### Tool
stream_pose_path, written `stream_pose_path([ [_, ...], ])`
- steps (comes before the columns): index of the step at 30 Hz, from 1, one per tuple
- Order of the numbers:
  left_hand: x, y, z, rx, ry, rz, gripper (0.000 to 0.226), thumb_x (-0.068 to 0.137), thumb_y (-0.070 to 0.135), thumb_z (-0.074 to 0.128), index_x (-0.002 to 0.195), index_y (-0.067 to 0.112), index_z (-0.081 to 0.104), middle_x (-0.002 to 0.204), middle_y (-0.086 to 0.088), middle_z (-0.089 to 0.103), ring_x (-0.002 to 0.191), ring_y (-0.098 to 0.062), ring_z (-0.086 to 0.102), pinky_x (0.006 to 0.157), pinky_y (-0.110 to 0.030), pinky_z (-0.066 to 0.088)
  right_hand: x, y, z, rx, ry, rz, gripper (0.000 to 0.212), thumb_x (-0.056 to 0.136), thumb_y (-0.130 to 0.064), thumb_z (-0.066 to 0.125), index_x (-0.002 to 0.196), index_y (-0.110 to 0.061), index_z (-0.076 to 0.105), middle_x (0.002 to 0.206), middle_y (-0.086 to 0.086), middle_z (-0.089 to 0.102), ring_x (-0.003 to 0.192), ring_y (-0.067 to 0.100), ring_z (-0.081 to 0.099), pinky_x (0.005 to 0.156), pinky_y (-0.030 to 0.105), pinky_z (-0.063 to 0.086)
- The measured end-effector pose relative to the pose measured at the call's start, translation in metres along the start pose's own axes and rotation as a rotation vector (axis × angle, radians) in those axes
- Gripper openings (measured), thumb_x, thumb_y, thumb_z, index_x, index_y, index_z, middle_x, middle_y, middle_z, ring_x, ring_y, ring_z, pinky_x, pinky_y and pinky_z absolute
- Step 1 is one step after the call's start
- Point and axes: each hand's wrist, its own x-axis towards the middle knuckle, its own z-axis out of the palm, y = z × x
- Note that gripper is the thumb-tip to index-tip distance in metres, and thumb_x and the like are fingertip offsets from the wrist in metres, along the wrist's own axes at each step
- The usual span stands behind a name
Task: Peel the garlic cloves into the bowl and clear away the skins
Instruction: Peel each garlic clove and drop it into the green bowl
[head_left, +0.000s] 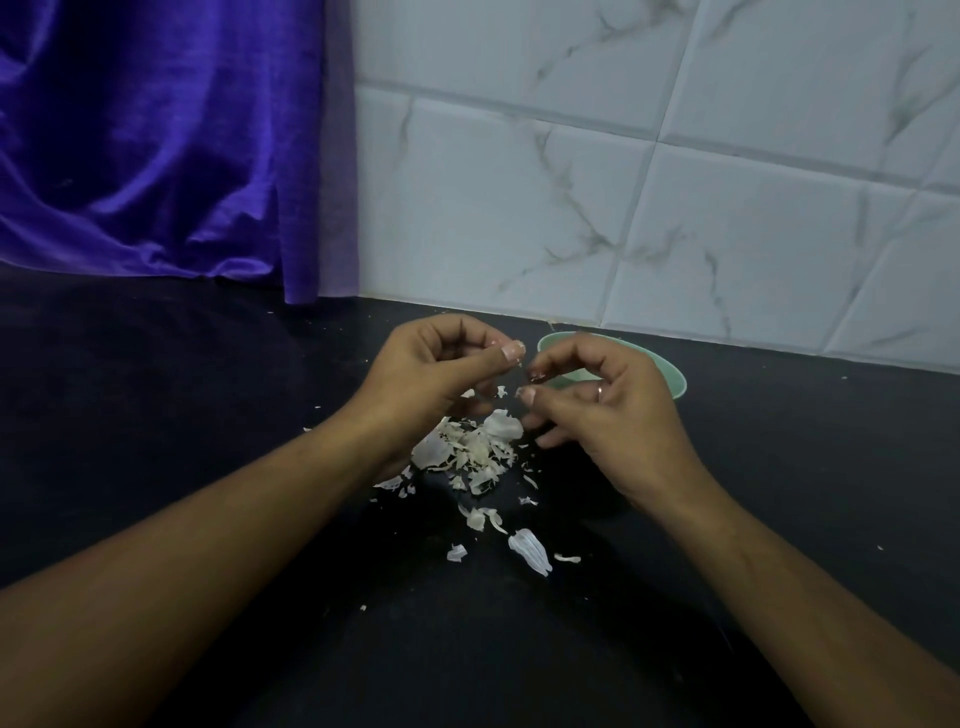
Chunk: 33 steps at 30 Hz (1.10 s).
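Can't tell grip: left hand (441, 374), right hand (613, 410) fingers (558, 358) curled beside bowl (670, 371). Treat skins (478, 447) as featherlight, brittle; pinch edges.

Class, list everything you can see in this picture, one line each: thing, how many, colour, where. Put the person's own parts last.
bowl: one, pale green, on the countertop by the wall, partly behind the right hand
garlic skin pile: one, off-white, under and between the hands
loose garlic skins: several, white, scattered nearer the camera
countertop: one, black, across the lower frame
cloth: one, purple, hanging at back left
wall tiles: several, white with grey veins, back right
ring: one, pale metal, on a right-hand finger
left hand: fingers curled, above the pile
right hand: fingers curled, before the bowl
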Motion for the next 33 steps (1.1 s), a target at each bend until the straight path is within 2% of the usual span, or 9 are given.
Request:
stream_pose_path([
  [3, 0.0, -0.002, 0.0, 0.011, -0.022, -0.036, 0.011, 0.085, 0.019, 0.082, 0.084, 0.013, 0.073, 0.077, -0.004, 0.067, 0.064, -0.008, 0.06, 0.063, -0.028, 0.058, 0.0, 0.0, 0.001, 0.003, 0.013, -0.03, 0.012, 0.09, -0.003, 0.076, 0.099, -0.011, 0.074, 0.09, 0.009, 0.076, 0.066, 0.026, 0.076, 0.056, 0.032, 0.061],
  [8, 0.0, -0.002, 0.0, 0.029, -0.027, -0.044, 0.017, 0.085, 0.019, 0.083, 0.083, 0.009, 0.069, 0.073, -0.004, 0.065, 0.063, -0.009, 0.06, 0.063, -0.03, 0.057, 0.001, 0.003, 0.001, -0.038, -0.001, -0.079, 0.009, 0.095, -0.004, 0.071, 0.095, -0.011, 0.076, 0.08, 0.012, 0.076, 0.064, 0.022, 0.076, 0.057, 0.027, 0.058],
  [11, -0.001, -0.002, 0.0, 0.059, -0.03, -0.007, 0.018, 0.085, 0.017, 0.082, 0.084, 0.005, 0.069, 0.075, -0.009, 0.067, 0.066, -0.013, 0.062, 0.063, -0.031, 0.056, 0.0, 0.003, 0.0, -0.101, 0.003, -0.112, 0.011, 0.096, -0.006, 0.07, 0.092, -0.014, 0.077, 0.074, 0.005, 0.076, 0.065, 0.02, 0.077, 0.063, 0.037, 0.063],
  [15, -0.002, -0.003, 0.001, 0.183, -0.058, 0.064, 0.019, 0.087, 0.016, 0.082, 0.081, 0.004, 0.069, 0.077, -0.016, 0.068, 0.066, -0.016, 0.063, 0.064, -0.033, 0.055, -0.001, 0.004, -0.001, -0.125, 0.009, -0.124, 0.011, 0.094, -0.005, 0.071, 0.087, -0.012, 0.076, 0.07, 0.006, 0.075, 0.066, 0.021, 0.077, 0.068, 0.049, 0.063],
  [19, -0.001, -0.005, -0.003, 0.3, -0.116, 0.107, 0.02, 0.087, 0.021, 0.084, 0.08, 0.008, 0.071, 0.079, -0.024, 0.071, 0.066, -0.019, 0.065, 0.064, -0.035, 0.055, 0.0, 0.009, -0.007, -0.246, -0.035, -0.215, 0.006, 0.088, -0.014, 0.073, 0.084, -0.017, 0.075, 0.067, 0.005, 0.072, 0.061, 0.033, 0.072, 0.057, 0.058, 0.057],
  [22, 0.0, -0.001, -0.008, 0.302, -0.208, 0.055, 0.022, 0.089, 0.02, 0.081, 0.088, 0.0, 0.072, 0.075, -0.016, 0.07, 0.066, -0.016, 0.066, 0.062, -0.032, 0.056, 0.001, 0.008, -0.012, -0.322, -0.094, -0.26, 0.006, 0.088, -0.01, 0.073, 0.084, -0.015, 0.075, 0.067, 0.003, 0.07, 0.059, 0.029, 0.071, 0.052, 0.05, 0.055],
  [26, -0.002, 0.005, -0.013, 0.234, -0.345, -0.075, 0.025, 0.084, 0.025, 0.077, 0.091, 0.0, 0.072, 0.073, -0.008, 0.071, 0.065, -0.016, 0.067, 0.059, -0.025, 0.058, 0.001, 0.006, -0.014, -0.273, -0.175, -0.246, 0.011, 0.09, 0.001, 0.071, 0.085, -0.01, 0.073, 0.067, 0.002, 0.071, 0.059, 0.018, 0.072, 0.051, 0.027, 0.05],
  [30, -0.001, 0.008, -0.017, 0.17, -0.398, -0.128, 0.016, 0.085, 0.025, 0.075, 0.082, 0.01, 0.073, 0.075, -0.007, 0.068, 0.064, -0.015, 0.065, 0.057, -0.025, 0.058, 0.002, 0.005, -0.012, -0.082, -0.21, -0.141, 0.009, 0.091, 0.0, 0.066, 0.086, -0.006, 0.07, 0.068, 0.009, 0.07, 0.055, 0.021, 0.07, 0.054, 0.028, 0.051],
  [33, -0.001, 0.006, -0.016, 0.144, -0.377, -0.106, 0.017, 0.085, 0.025, 0.075, 0.084, 0.008, 0.072, 0.076, -0.008, 0.066, 0.066, -0.016, 0.064, 0.058, -0.027, 0.059, 0.003, 0.004, -0.008, 0.048, -0.187, -0.051, 0.014, 0.095, 0.006, 0.063, 0.085, -0.003, 0.068, 0.066, 0.008, 0.066, 0.05, 0.021, 0.065, 0.052, 0.029, 0.05],
])
